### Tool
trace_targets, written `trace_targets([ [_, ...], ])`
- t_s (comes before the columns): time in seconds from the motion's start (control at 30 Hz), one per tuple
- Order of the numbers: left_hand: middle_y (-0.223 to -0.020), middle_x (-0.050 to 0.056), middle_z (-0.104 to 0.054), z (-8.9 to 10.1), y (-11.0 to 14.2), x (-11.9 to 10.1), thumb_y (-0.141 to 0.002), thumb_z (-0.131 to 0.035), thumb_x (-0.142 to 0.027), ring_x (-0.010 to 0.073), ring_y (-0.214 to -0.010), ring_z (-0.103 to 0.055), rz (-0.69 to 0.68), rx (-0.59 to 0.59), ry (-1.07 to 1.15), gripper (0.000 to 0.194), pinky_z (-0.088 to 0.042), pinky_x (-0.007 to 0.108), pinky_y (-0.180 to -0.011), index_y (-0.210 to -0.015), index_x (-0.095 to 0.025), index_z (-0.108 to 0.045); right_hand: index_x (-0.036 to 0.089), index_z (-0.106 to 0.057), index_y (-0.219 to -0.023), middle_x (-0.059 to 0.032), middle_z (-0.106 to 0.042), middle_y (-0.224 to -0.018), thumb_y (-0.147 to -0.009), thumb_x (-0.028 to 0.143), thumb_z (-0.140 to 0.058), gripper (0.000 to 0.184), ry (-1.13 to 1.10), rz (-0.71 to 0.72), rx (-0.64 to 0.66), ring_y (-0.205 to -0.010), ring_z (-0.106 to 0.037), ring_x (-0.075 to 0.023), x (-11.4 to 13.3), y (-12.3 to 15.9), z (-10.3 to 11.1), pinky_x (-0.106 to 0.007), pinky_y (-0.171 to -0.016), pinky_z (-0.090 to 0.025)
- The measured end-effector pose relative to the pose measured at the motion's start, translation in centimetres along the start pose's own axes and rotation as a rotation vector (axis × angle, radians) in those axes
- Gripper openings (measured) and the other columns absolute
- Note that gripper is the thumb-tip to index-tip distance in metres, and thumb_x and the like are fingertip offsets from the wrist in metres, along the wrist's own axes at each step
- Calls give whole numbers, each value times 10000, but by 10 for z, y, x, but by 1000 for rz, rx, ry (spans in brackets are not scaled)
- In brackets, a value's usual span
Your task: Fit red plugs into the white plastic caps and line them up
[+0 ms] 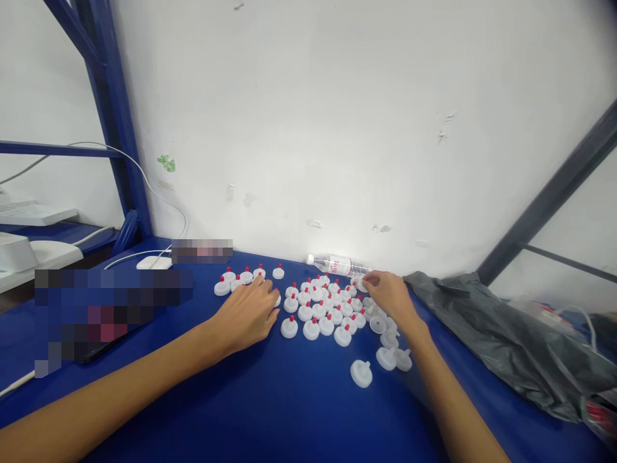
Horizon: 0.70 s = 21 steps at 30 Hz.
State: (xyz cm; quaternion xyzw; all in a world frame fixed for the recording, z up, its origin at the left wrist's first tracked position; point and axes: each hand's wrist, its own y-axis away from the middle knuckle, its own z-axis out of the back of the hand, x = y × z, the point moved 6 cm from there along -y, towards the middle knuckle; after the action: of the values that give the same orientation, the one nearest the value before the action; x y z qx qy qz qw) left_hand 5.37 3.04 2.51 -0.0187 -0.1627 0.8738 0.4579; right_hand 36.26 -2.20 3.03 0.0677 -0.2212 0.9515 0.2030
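Observation:
Many white round caps [311,329] with red tips stand upright in a cluster on the blue tabletop [289,399]. A smaller group of red-tipped caps [222,286] is beside my left hand [250,310]. That hand reaches over those caps with its fingers extended and slightly apart, partly hiding some of them. At the cluster's right edge, my right hand [389,297] has thumb and fingertips pinched on a white cap [361,283]. Below and beside it lie several whitish caps without red tips [361,373], some tilted or overturned.
A clear plastic bottle [332,263] lies on its side along the wall. Grey plastic sheeting [501,341] covers the right side. To the left are a white charger-like object [154,263], cables and a blurred-out dark item. Blue metal frame posts [120,128] rise at the left.

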Motion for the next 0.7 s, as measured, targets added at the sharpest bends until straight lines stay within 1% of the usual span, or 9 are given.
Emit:
trace_targets([
  [0.17, -968, 144, -634, -6, 0, -1, -927, -485, -193, 311, -972, -571, -25, 16, -21, 182, -488, 370, -661, -898, -142, -657, 229, -773, -854, -54, -774, -859, -828, 260, -606, 172, 91, 3, 72, -832, -696, -233, -3, -1, -10, -293, -690, -443],
  [0.3, -969, 125, -624, -12, 1, 0, -923, -482, -147, 289, -960, -576, -40, 29, -27, 163, -479, 340, -656, -895, -153, -643, 231, -775, -874, -72, -769, -859, -851, 277, -588, 194, 149, 2, 77, -850, -688, -253, -4, -1, -8, -316, -702, -439],
  [0.4, -967, 120, -622, -14, 1, 0, -920, -461, -113, 285, -951, -576, -51, 43, -35, 184, -475, 338, -640, -895, -154, -639, 219, -767, -877, -90, -758, -855, -865, 283, -575, 203, 181, 4, 64, -864, -675, -267, -4, 0, -5, -331, -722, -441],
  [0.47, -966, 121, -622, -14, 1, 0, -922, -454, -112, 287, -950, -576, -41, 43, -39, 192, -476, 340, -632, -901, -152, -640, 220, -756, -948, -103, -751, -926, -901, 315, -539, 241, 193, 14, 42, -935, -654, -285, -2, 1, -3, -350, -763, -443],
  [0.57, -984, 126, -623, -14, 1, 0, -921, -464, -119, 284, -959, -574, -30, 40, -34, 181, -484, 339, -643, -923, -150, -642, 236, -692, -1151, -116, -715, -1119, -958, 358, -466, 321, 205, 50, 14, -1098, -585, -323, 2, 1, -3, -406, -857, -432],
  [0.63, -987, 126, -620, -15, 1, 0, -920, -461, -108, 278, -971, -569, -33, 46, -31, 183, -486, 330, -652, -922, -150, -639, 247, -641, -1240, -107, -694, -1191, -979, 329, -429, 347, 209, 81, 23, -1164, -548, -322, 4, 1, -6, -431, -908, -417],
  [0.7, -979, 125, -619, -16, 1, 0, -928, -441, -94, 273, -977, -564, -36, 51, -32, 203, -488, 324, -662, -917, -148, -637, 243, -627, -1260, -97, -701, -1188, -986, 284, -405, 355, 212, 101, 48, -1185, -542, -311, 3, 1, -11, -437, -935, -409],
])
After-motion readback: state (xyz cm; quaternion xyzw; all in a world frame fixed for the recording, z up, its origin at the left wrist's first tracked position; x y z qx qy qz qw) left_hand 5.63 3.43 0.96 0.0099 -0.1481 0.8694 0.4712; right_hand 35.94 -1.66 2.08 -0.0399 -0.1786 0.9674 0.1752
